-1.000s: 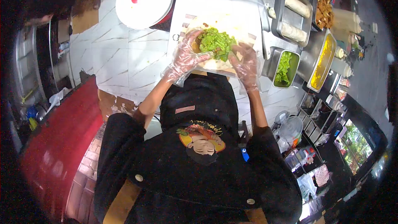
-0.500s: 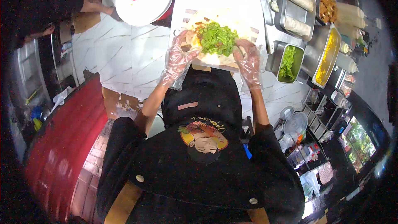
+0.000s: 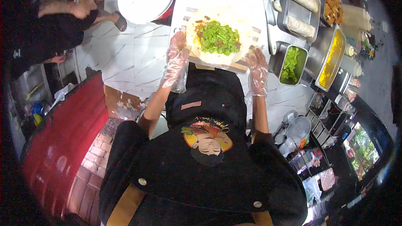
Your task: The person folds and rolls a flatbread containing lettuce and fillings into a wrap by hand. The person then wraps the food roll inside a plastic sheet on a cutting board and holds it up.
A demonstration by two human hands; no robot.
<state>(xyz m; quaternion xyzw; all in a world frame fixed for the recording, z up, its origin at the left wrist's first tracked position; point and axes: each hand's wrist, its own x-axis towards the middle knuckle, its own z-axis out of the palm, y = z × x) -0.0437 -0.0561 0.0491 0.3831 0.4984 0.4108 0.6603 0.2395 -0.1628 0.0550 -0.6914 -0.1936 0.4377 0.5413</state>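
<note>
A flat tortilla [image 3: 197, 50] lies on the board [image 3: 240, 68] at the front of the metal counter. Chopped lettuce [image 3: 220, 37] is heaped at its middle, with brown and orange filling showing round the edges. My left hand [image 3: 176, 54], in a clear plastic glove, is just left of the tortilla at the board's edge, fingers stretched forward. My right hand [image 3: 257, 65], gloved likewise, is at the board's right front corner with its fingers extended. Neither hand has hold of the tortilla; whether the fingertips touch the board is hard to see.
To the right are a knife [image 3: 270, 29], a tray of rolled wraps [image 3: 302, 0], a lettuce container [image 3: 289, 65] and a pan of yellow food [image 3: 331, 60]. A white lid [image 3: 144, 4] stands at upper left. Another person [image 3: 54, 33] is at far left.
Both hands have drawn apart from the tortilla's sides, the left outward and the right outward and toward me. The tortilla now lies flatter. The person at left has moved into fuller view.
</note>
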